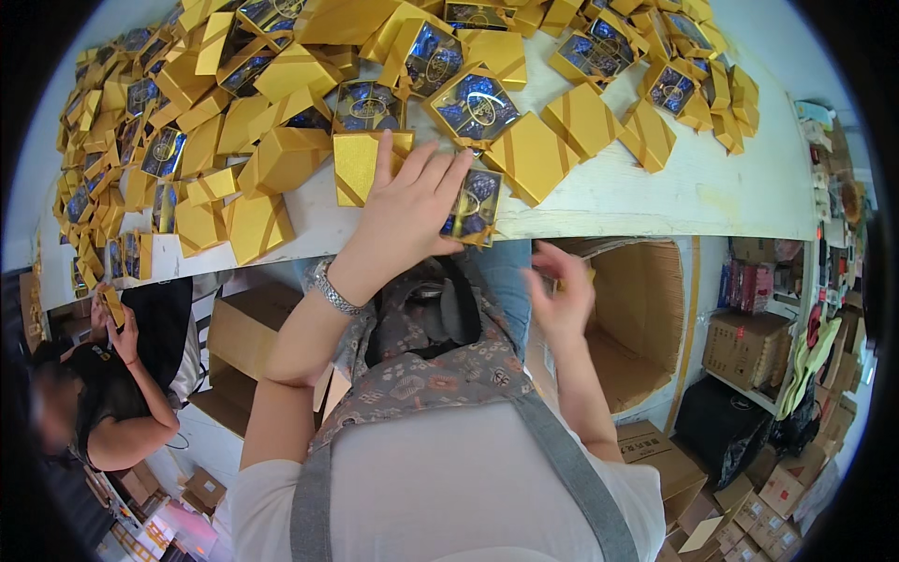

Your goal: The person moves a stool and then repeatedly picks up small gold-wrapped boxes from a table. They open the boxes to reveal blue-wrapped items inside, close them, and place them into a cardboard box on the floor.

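My left hand (416,200), with a metal watch on the wrist, lies palm down at the front of the white table. Its thumb and index finger clasp the left side of a gold gift box (479,204) with a clear window showing blue-wrapped pieces. Under its outer fingers is another gold box (355,168), plain side up. My right hand (565,291) is blurred, below the table edge and in front of an open cardboard carton (639,316). Its fingers are apart; a bit of gold shows behind it, its owner unclear.
Many gold boxes with ribbons (281,158) are heaped across the white table (632,211), thickest at left. Another open carton (246,330) stands below the table. At left a co-worker (116,414) holds a small gold box (112,308). Shelves with cartons (748,351) line the right.
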The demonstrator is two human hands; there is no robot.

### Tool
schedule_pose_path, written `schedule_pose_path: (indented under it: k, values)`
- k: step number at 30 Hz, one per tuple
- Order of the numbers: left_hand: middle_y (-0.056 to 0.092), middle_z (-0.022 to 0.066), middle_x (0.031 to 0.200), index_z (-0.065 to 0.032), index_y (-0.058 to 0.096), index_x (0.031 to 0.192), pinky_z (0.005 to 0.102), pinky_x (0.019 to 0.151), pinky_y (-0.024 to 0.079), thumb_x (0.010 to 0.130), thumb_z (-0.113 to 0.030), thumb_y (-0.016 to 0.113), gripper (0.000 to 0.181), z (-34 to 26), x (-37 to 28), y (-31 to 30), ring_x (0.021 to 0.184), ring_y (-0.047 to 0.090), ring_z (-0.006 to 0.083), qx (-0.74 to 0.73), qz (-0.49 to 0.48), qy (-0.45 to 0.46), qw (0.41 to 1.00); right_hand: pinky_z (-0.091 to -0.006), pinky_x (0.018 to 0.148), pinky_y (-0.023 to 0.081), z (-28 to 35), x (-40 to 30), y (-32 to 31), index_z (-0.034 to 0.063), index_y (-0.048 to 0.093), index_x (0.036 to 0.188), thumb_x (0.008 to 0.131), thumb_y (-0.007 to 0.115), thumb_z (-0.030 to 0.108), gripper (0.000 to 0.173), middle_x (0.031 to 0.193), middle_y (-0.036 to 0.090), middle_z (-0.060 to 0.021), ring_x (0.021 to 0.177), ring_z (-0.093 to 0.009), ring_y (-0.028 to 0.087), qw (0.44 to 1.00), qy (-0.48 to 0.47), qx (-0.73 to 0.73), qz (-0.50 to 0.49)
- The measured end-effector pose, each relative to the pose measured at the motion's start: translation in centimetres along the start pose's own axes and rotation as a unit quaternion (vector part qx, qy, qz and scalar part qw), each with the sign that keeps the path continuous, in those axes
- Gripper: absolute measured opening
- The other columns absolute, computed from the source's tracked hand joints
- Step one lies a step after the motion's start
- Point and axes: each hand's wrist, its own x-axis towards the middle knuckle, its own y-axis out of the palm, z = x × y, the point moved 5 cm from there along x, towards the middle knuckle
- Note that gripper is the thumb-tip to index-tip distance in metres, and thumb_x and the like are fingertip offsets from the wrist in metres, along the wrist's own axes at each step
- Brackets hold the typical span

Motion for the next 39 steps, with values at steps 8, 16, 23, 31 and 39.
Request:
schedule_pose_path:
  k: [8, 16, 23, 31, 39]
  values:
    - [0.048, 0.0135, 0.102, -0.0034, 0.049, 0.120, 0.0468, 0.093, 0.035, 0.056, -0.046, 0.079, 0.083, -2.9, -3.5, -1.1, 0.102, 0.047, 0.0311, -0.191, -0.106, -0.135, 0.966, -0.0278, 0.081, 0.049, 4.3, 3.4, 3.4, 0.0026, 0.033, 0.129, 0.078, 0.068, -0.002, 0.061, 0.105, 0.061, -0.0125, 0.094, -0.017, 0.059, 0.905, 0.138, 0.401, -0.031]
    - [0.056, 0.0131, 0.102, -0.0046, 0.054, 0.113, 0.0375, 0.080, 0.044, 0.074, -0.026, 0.070, 0.047, 1.4, -2.1, -2.6, 0.094, 0.054, 0.0296, -0.100, -0.190, -0.121, 0.969, -0.0278, 0.088, 0.046, -0.2, 5.1, -10.2, -0.0006, 0.061, 0.113, 0.067, 0.076, 0.000, 0.049, 0.105, 0.064, -0.0081, 0.098, -0.014, 0.059, 0.934, 0.189, 0.046, 0.299]
    - [0.064, 0.0118, 0.089, -0.0052, 0.054, 0.114, 0.0372, 0.076, 0.046, 0.079, -0.029, 0.068, 0.044, 5.1, 6.5, 0.2, 0.086, 0.059, 0.0284, -0.041, -0.052, -0.235, 0.970, -0.0299, 0.084, 0.047, 1.2, 7.0, -6.5, 0.0021, 0.065, 0.108, 0.075, 0.073, 0.012, 0.035, 0.101, 0.067, -0.0109, 0.097, -0.022, 0.061, 0.983, 0.101, 0.022, 0.149]
    - [0.057, 0.0087, 0.108, -0.0142, 0.049, 0.129, 0.0313, 0.080, 0.046, 0.084, -0.017, 0.062, 0.047, 4.9, 5.4, -6.6, 0.096, 0.057, 0.0240, -0.275, -0.168, -0.062, 0.945, -0.0292, 0.079, 0.047, 8.4, 15.9, 1.1, 0.0026, 0.054, 0.122, 0.074, 0.076, 0.018, 0.055, 0.098, 0.065, -0.0078, 0.086, -0.018, 0.061, 0.982, -0.090, 0.156, 0.048]
    - [0.053, 0.0106, 0.126, -0.0055, 0.039, 0.137, 0.0277, 0.091, 0.043, 0.096, -0.020, 0.046, 0.044, 6.6, 2.4, -4.8, 0.112, 0.053, 0.0177, -0.632, -0.268, -0.170, 0.707, -0.0202, 0.050, 0.045, 8.1, 13.6, 6.1, -0.0001, 0.051, 0.116, 0.083, 0.069, 0.026, 0.045, 0.085, 0.062, -0.0039, 0.059, -0.008, 0.056, 0.851, 0.154, 0.468, 0.182]
